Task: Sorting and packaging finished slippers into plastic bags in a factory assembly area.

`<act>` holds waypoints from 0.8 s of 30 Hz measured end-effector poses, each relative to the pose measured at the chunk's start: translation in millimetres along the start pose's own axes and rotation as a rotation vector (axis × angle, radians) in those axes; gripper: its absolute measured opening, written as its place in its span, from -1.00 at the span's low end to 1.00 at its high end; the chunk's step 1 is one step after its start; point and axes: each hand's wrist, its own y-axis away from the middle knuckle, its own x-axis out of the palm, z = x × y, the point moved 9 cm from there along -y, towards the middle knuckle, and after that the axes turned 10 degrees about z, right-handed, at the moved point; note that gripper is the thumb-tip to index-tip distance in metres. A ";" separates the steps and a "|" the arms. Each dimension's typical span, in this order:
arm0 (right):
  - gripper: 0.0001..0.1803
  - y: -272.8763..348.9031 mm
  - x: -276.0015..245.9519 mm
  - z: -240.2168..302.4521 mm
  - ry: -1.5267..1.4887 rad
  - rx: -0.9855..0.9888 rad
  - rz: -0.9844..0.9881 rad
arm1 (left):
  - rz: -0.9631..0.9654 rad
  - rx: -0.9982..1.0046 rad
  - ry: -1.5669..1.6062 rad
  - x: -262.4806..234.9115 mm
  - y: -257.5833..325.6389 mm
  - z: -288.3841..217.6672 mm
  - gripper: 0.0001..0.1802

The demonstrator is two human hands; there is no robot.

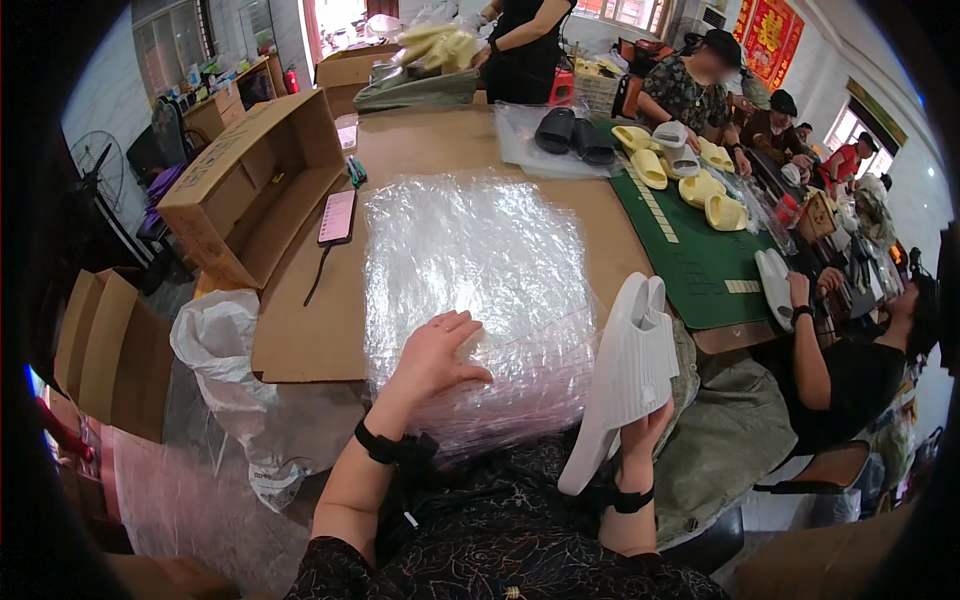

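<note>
The right hand is largely hidden behind 1 pale slide sandal, gripped upright. The left hand is laid flat, fingers spread, on crinkled clear plastic bags

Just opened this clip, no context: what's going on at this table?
A person at a cardboard-covered table holds a white foam slide sandal upright in the right hand. The left hand lies flat on a stack of clear crinkled plastic bags in front of them. A pink phone and an open cardboard box sit to the left. Farther along, other people handle yellow slide sandals on a green mat; a black pair lies on a clear plastic sheet.
</note>
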 end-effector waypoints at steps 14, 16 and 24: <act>-0.55 2.8 19.5 39.5 0.146 -0.079 -0.033 | -0.058 -0.388 0.629 -3.0 2.6 47.4 -0.64; -0.58 2.7 26.6 49.7 0.166 -0.080 -0.028 | -0.050 -0.370 0.630 -1.6 0.8 46.7 -0.64; -0.73 7.7 121.0 64.2 0.672 -0.330 0.585 | 0.155 -0.304 0.824 9.2 -5.7 28.7 -0.60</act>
